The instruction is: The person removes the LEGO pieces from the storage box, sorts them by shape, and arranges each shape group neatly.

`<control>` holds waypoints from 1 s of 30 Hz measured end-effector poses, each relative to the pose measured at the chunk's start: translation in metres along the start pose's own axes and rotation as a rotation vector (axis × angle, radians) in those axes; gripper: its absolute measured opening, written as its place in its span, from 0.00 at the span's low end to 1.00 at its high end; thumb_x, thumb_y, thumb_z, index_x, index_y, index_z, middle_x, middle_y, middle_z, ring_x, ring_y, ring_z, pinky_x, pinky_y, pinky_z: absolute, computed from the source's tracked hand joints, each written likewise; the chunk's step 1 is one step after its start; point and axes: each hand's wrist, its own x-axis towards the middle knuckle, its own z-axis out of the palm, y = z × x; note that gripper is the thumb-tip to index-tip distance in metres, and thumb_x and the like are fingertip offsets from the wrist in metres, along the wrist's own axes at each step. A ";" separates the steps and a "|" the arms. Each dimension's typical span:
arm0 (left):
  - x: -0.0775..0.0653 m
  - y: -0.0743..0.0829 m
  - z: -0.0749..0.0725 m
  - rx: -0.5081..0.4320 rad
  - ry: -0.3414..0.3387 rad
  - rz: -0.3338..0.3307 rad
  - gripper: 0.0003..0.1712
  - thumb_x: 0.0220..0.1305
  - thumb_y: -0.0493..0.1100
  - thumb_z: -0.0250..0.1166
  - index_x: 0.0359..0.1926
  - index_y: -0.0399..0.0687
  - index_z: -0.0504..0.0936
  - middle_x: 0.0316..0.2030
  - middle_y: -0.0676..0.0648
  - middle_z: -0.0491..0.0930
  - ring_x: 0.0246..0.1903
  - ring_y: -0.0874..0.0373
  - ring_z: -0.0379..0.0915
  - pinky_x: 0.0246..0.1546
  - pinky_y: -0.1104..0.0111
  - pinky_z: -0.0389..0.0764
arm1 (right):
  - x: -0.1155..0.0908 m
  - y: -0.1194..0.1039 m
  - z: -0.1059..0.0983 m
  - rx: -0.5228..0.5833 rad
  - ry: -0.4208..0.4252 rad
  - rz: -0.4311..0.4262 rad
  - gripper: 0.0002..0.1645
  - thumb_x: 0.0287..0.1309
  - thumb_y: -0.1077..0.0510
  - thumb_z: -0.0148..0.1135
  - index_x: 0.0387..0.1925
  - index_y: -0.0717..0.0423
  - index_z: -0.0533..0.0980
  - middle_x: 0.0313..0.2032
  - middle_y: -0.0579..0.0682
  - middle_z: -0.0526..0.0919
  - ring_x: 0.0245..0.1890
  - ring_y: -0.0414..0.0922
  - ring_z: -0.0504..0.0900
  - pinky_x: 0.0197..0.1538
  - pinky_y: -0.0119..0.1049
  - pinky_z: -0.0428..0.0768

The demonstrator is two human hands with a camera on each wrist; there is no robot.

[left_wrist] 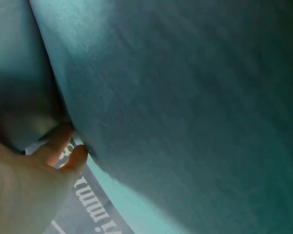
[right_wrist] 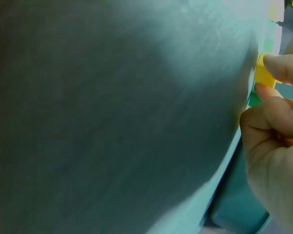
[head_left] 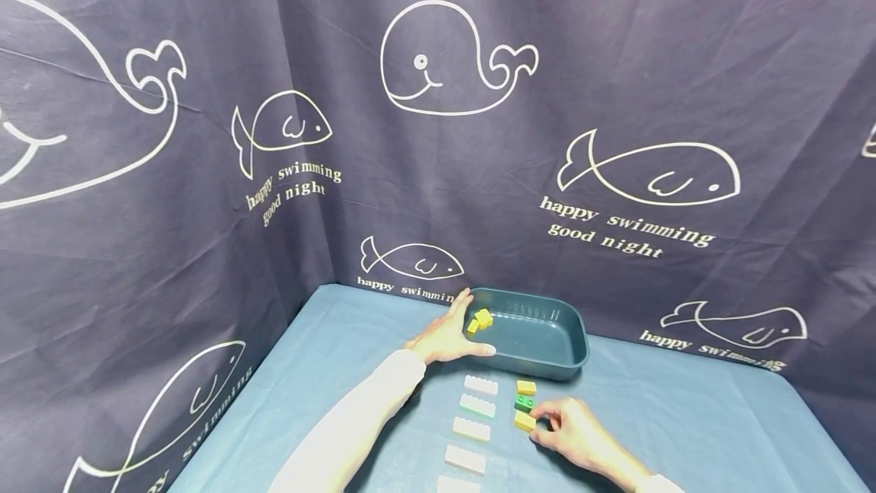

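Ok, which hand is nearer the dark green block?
Right. The right hand pinches a yellow block beside the dark green block; the left hand is farther away, at the left end of the tray.

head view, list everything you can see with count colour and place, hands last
Backdrop: 1, dark purple-blue with pale whales, fish and lettering, behind and left of the table
Table: 1, blue, below
Tray: 1, dark teal, far part of the table
Tray bricks: at least 2, yellow, tray's left end
Long bricks: 5, pale, one green-edged, column nearer than the tray, nearest cut by the frame
Small bricks: 3, two yellow, one green between, right of the long bricks
Sleeves: 2, white, both arms
Left hand: 1, gripping tray's left end
Right hand: 1, pinching nearest small brick
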 end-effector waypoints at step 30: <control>0.000 0.000 0.001 0.013 -0.011 -0.007 0.75 0.50 0.77 0.80 0.89 0.64 0.47 0.89 0.66 0.41 0.75 0.38 0.74 0.75 0.45 0.77 | 0.077 -0.029 -0.053 -0.080 0.172 0.078 0.16 0.59 0.56 0.80 0.48 0.58 0.91 0.15 0.37 0.59 0.17 0.33 0.58 0.26 0.29 0.63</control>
